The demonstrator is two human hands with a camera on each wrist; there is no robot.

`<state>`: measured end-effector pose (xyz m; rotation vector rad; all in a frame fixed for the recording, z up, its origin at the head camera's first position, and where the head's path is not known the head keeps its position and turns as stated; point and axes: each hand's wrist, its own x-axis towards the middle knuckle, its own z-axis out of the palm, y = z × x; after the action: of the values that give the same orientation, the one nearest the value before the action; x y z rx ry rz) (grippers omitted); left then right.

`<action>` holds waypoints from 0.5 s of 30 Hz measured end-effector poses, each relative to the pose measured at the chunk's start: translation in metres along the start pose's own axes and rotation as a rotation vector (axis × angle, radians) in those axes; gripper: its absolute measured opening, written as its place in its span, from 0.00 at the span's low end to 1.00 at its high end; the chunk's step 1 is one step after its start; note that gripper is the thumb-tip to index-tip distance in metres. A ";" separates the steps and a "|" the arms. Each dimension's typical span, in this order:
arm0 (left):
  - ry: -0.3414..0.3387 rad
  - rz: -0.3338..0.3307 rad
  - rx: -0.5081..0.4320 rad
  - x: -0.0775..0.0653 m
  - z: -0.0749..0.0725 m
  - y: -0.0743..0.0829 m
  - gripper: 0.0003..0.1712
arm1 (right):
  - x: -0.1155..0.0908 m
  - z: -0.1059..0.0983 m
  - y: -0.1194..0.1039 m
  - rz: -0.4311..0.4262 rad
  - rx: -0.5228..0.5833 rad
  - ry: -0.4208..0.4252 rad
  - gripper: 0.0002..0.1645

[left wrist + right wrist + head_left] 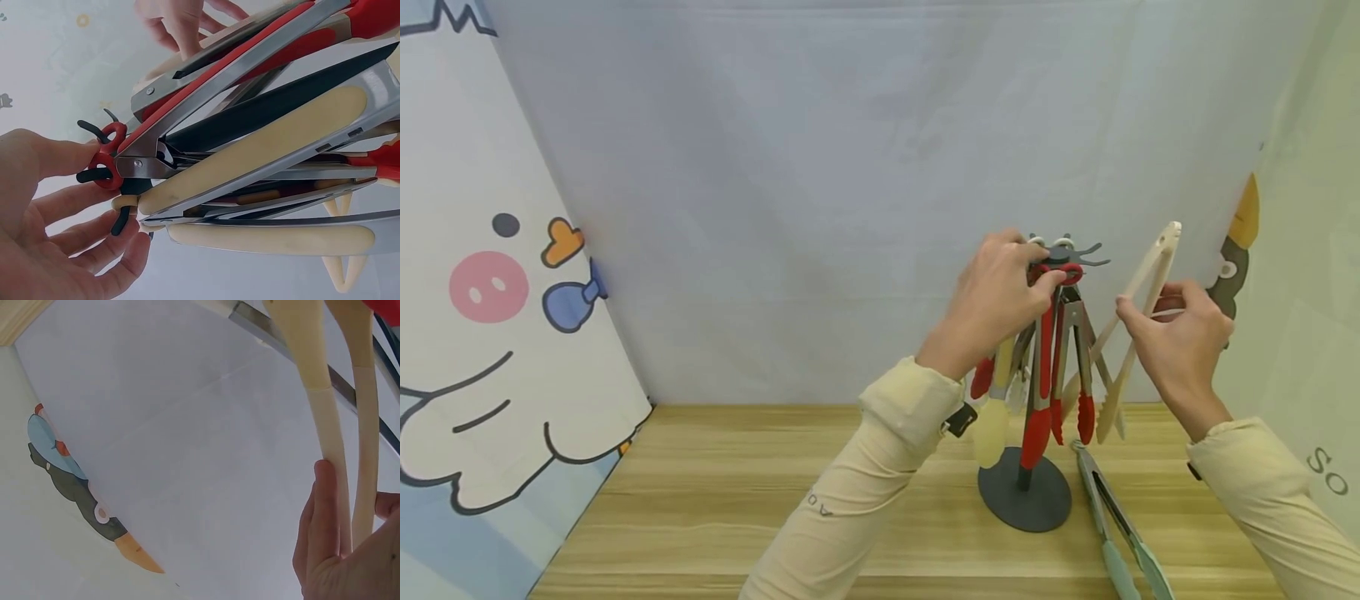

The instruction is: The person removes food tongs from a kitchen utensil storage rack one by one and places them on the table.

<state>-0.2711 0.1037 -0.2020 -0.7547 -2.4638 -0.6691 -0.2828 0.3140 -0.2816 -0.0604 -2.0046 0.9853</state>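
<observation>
On the right of the head view stands a dark utensil stand with a round base and curved hooks at its top. My left hand holds the stand's top, its thumb by a red hanging ring and its fingers about the hooks. Several tongs hang there, among them red-tipped tongs and cream-handled tongs. To the right of the stand, my right hand grips beige tongs by their arms, thumb on one side and fingers on the other. Their hinge end points up and their tips down.
Mint-green-tipped tongs lie on the wood-grain table, right of the stand's base. A pale cloth backdrop rises behind, with printed panels at the left and right sides.
</observation>
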 end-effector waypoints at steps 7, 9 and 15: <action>-0.010 -0.006 -0.007 0.000 -0.002 0.001 0.17 | 0.001 0.002 0.002 0.004 0.005 0.009 0.22; -0.012 -0.009 -0.008 0.000 -0.003 0.001 0.17 | 0.001 0.002 0.005 0.019 -0.005 0.004 0.22; -0.024 -0.011 -0.010 -0.001 -0.002 0.000 0.19 | 0.003 -0.004 0.013 0.095 -0.065 -0.012 0.23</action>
<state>-0.2701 0.1018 -0.2007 -0.7576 -2.4902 -0.6800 -0.2858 0.3262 -0.2868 -0.1874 -2.0602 0.9816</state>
